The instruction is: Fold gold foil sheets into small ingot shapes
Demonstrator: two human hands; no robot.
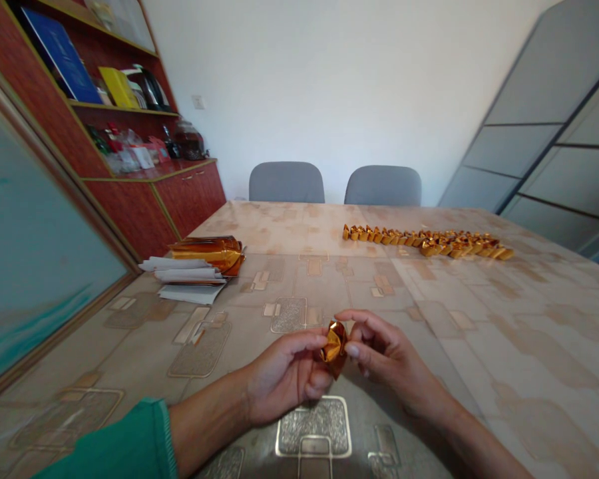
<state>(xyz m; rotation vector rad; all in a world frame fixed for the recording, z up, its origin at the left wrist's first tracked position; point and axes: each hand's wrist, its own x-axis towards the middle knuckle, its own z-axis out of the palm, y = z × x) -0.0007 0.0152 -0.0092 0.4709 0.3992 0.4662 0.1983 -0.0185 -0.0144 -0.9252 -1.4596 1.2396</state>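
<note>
A small folded piece of shiny gold foil paper (334, 347) is held up between my two hands, near the front middle of the table. My left hand (292, 372) grips its left side between thumb and fingers, palm turned partly up. On the other side, the thumb and index finger of my right hand (379, 346) touch its right and upper edges. A stack of gold foil sheets (207, 249) with white backing papers (187, 274) lies on the left of the table. Several folded gold pieces (459, 245) stand in rows at the back right.
The patterned table (299, 229) reaches back to two grey chairs (286, 182) by the white wall. At the left are a sliding panel (34, 219) and a red cabinet (192, 199) with shelved items. Grey cabinets (524, 133) stand at the right.
</note>
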